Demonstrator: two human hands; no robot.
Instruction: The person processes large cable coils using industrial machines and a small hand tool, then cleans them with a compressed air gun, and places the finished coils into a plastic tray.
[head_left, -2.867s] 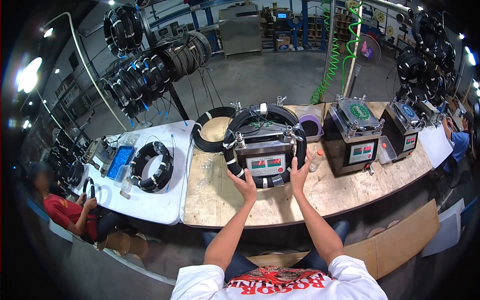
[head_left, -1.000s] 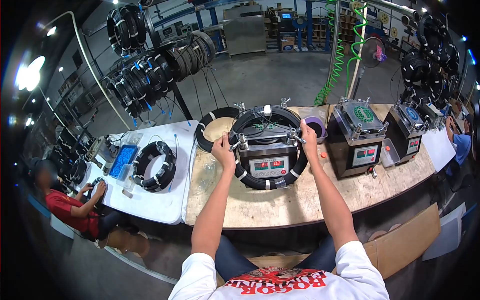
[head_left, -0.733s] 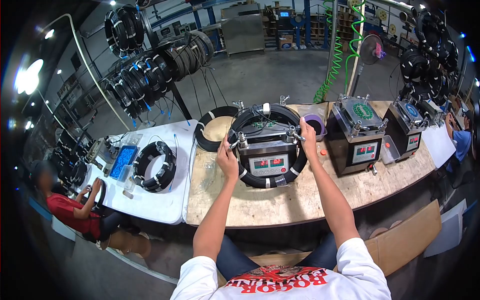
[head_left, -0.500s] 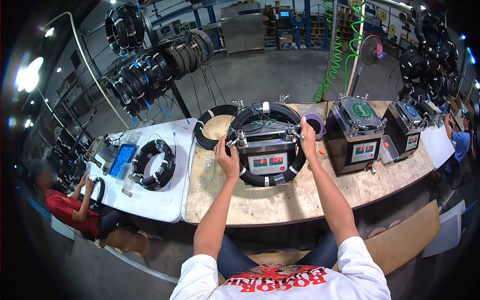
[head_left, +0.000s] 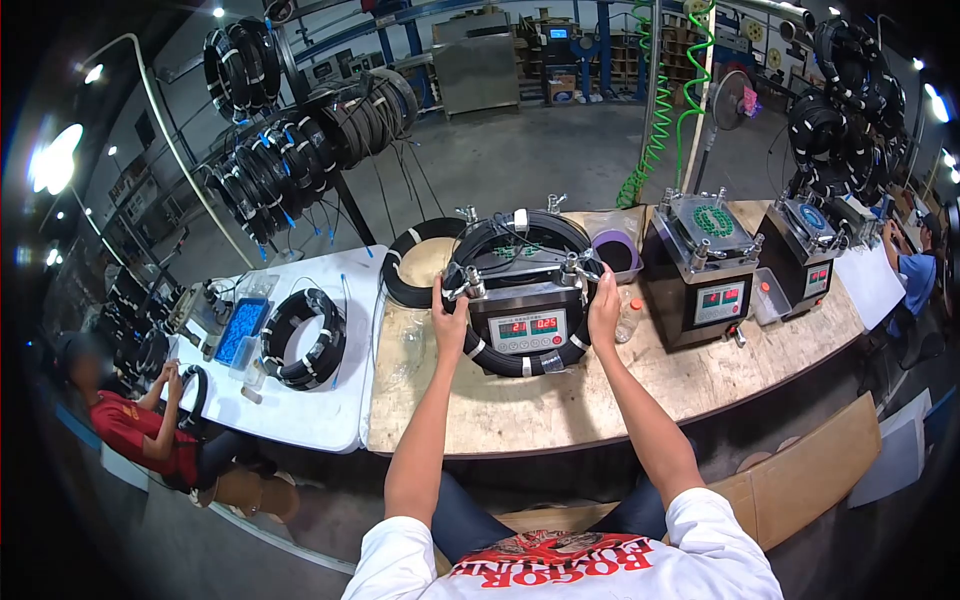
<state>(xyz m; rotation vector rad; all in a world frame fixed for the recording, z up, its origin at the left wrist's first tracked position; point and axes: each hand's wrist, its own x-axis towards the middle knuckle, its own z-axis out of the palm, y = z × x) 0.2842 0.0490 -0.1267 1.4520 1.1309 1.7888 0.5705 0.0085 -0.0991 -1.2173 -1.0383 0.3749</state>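
Note:
A large black cable coil (head_left: 487, 357), tied with white bands, hangs around the front of a metal machine (head_left: 525, 297) with a lit red digital display (head_left: 527, 330). My left hand (head_left: 449, 315) is closed on the coil's left side, beside a clamp post (head_left: 474, 284). On the opposite side my right hand (head_left: 604, 310) grips the coil, its fingers partly hidden behind the cable. A white tag (head_left: 520, 219) shows at the coil's top, above the machine's top plate.
Another black coil (head_left: 405, 290) lies at left behind my hand. Two similar machines (head_left: 700, 270) (head_left: 805, 255) stand at right, near a clear bottle (head_left: 629, 320). A white table (head_left: 300, 415) at left bears a coil (head_left: 303, 340) and blue tray (head_left: 243, 332); a co-worker (head_left: 150, 430) sits there.
Both hands and the coil have shifted slightly lower against the machine's front. The clear bottle beside my right forearm is now more exposed. The view has moved a little.

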